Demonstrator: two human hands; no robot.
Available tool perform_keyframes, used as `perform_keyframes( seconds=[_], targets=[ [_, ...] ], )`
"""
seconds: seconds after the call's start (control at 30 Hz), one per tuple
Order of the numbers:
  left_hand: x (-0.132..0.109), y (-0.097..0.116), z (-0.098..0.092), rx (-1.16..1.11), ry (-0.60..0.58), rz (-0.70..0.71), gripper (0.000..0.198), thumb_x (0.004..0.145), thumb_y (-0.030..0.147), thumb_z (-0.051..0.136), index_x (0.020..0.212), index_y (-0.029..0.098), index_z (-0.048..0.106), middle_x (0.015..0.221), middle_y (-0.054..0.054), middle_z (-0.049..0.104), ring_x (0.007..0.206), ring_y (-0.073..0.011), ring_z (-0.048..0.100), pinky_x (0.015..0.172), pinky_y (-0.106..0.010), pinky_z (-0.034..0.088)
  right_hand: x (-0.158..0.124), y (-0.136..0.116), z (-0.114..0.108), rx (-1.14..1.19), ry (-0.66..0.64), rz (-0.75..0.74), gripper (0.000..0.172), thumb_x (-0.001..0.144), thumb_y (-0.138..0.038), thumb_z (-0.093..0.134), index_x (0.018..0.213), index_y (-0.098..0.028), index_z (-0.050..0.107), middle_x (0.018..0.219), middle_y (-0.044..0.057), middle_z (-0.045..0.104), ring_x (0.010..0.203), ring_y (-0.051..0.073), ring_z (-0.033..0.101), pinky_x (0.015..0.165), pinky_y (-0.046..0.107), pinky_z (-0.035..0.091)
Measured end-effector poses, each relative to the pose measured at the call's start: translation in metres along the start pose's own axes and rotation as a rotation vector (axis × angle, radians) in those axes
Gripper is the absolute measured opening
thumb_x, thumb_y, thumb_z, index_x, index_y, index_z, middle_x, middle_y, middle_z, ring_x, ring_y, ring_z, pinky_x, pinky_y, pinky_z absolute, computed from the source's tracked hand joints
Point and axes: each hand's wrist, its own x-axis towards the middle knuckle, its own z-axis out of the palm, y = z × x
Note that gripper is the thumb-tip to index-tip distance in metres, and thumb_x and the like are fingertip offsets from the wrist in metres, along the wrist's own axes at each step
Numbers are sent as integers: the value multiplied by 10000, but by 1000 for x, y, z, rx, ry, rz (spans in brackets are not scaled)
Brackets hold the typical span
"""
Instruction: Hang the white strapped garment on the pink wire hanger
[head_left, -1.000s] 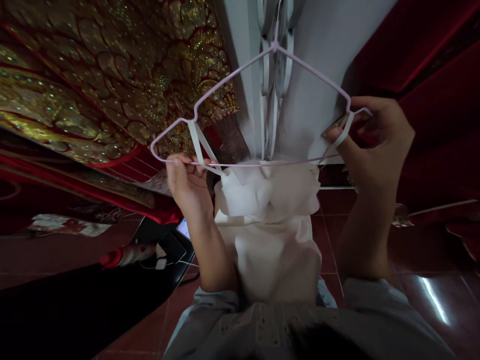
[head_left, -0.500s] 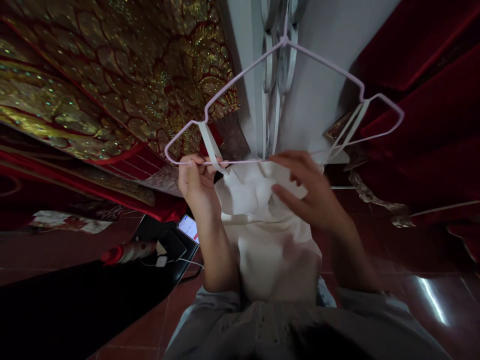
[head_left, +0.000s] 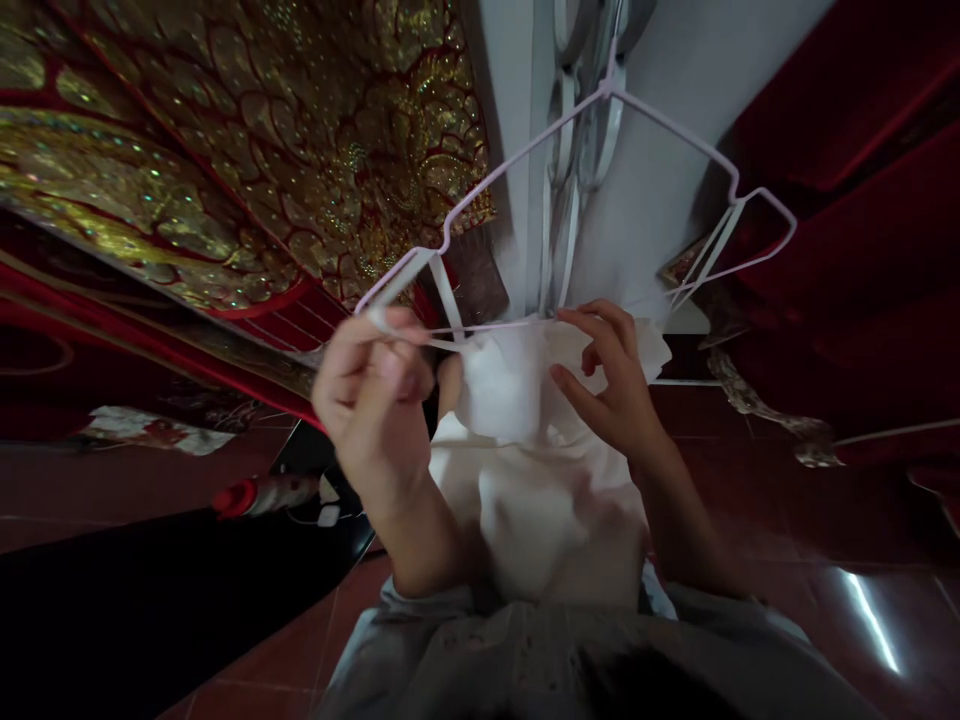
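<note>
A pale pink hanger [head_left: 526, 152] hangs in front of me, with a white strapped garment [head_left: 547, 510] below its lower bar. My left hand [head_left: 379, 410], slightly blurred, has its fingers closed round a thin white strap [head_left: 401, 278], drawn out leftward from the garment. That strap also passes up to the hanger's left notch. On the other side, my right hand [head_left: 616, 385] has its thumb and fingers apart. Its forefinger tip is at the lower bar, just above the garment's top; whether it touches is unclear. More straps [head_left: 709, 255] loop over the right notch.
Gold-sequined red clothing [head_left: 300, 150] fills the left, and dark red fabric [head_left: 847, 230] hangs at right. A metal rack [head_left: 566, 230] stands behind the hanger. At lower left, a black table [head_left: 187, 600] carries a red-capped bottle [head_left: 259, 495] and a white charger [head_left: 328, 515].
My left hand has left the hanger's lower bar and moved left and toward me, pulling a strap outward. My right hand remains near the bar. The phone is now hidden behind my left arm.
</note>
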Motion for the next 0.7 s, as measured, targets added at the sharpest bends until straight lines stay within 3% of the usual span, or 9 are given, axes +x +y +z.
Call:
perform_keyframes(
  seconds=[0.07, 0.2, 0.4, 0.47, 0.57, 0.7],
  targets=[
    [12, 2, -5, -47, 37, 47, 316, 809, 510, 956, 1043, 303, 914, 957, -13, 833, 506, -79, 292, 414, -268, 185, -1, 0, 0, 15, -15, 1, 535, 1037, -331, 658, 1568, -357, 595, 1557, 122, 543, 1180, 244, 671, 785, 388, 660],
    [28, -11, -27, 32, 34, 94, 410, 829, 484, 928, 1226, 406, 862, 1326, 40, 840, 549, -68, 466, 432, -304, 237, -3, 2, -1, 5, 0, 7, 533, 1028, -331, 668, 1558, -358, 609, 1543, 120, 552, 1154, 237, 656, 772, 375, 648],
    [32, -46, -51, 139, 175, 143, 313, 966, 350, 839, 1278, 368, 825, 1385, -16, 832, 671, -100, 676, 471, -274, 251, -1, 5, -4, 2, 31, -9, 507, 1033, -333, 666, 1539, -363, 637, 1522, 113, 573, 1025, 201, 640, 742, 360, 633],
    [28, -52, -47, 135, 188, 85, 238, 999, 392, 838, 1222, 308, 844, 1282, -68, 865, 596, -79, 629, 456, -256, 225, -2, 5, -3, 2, 40, -29, 512, 1036, -331, 664, 1546, -369, 635, 1514, 112, 574, 1027, 201, 646, 738, 360, 634],
    [17, -51, -30, 103, 79, -95, 370, 966, 558, 865, 1059, 200, 862, 1082, -135, 888, 456, -36, 415, 409, -230, 197, -3, 4, 0, -9, 52, -67, 530, 1041, -311, 644, 1565, -381, 622, 1515, 112, 571, 1067, 213, 658, 749, 367, 647],
    [5, -48, -4, 62, -23, -163, 446, 971, 599, 842, 913, 162, 774, 967, -146, 875, 420, -47, 377, 386, -225, 187, -3, 3, 0, -1, 40, -104, 582, 1037, -251, 616, 1598, -404, 601, 1506, 103, 579, 1060, 206, 671, 785, 377, 665]
  ],
)
